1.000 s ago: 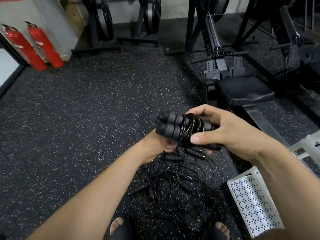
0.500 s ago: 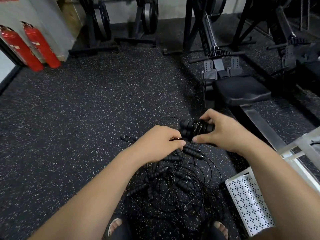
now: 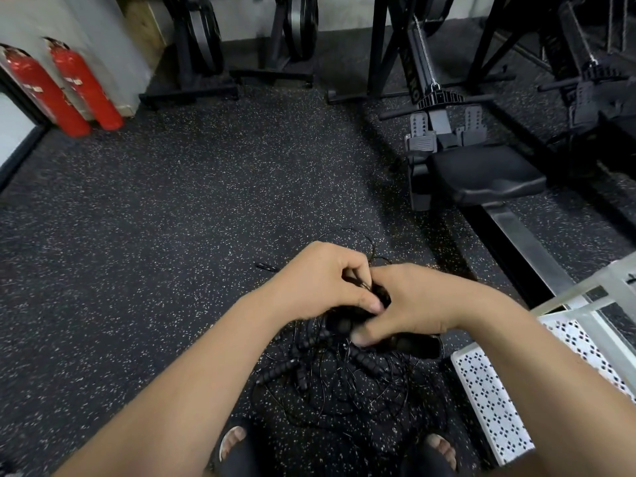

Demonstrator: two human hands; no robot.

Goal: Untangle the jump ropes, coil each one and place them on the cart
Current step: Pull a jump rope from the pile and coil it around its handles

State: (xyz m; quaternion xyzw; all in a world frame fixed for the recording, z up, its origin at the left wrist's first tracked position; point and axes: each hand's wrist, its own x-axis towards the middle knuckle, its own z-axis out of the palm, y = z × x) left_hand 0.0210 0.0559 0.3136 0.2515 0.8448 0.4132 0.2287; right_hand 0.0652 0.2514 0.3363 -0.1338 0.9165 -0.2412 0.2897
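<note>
A tangle of black jump ropes [image 3: 344, 383] with foam handles and thin cords lies on the speckled floor between my feet. Just above the pile, my left hand [image 3: 323, 280] and my right hand [image 3: 409, 304] meet over a coiled jump rope bundle [image 3: 413, 344]. The right hand grips the bundle's black handles, which stick out under its thumb. The left hand's fingers pinch at the cord wrapped round the bundle. Most of the bundle is hidden by both hands. The white perforated cart [image 3: 492, 404] stands at the lower right.
A rowing machine with a black seat [image 3: 481, 173] runs along the right. Two red fire extinguishers [image 3: 65, 87] stand at the far left wall. Black exercise machines [image 3: 241, 46] line the back. A loose cord loop [image 3: 347, 235] lies beyond my hands.
Both hands dropped from chest height down toward the pile with the bundle. The left hand came over the top and now pinches the cord at the bundle.
</note>
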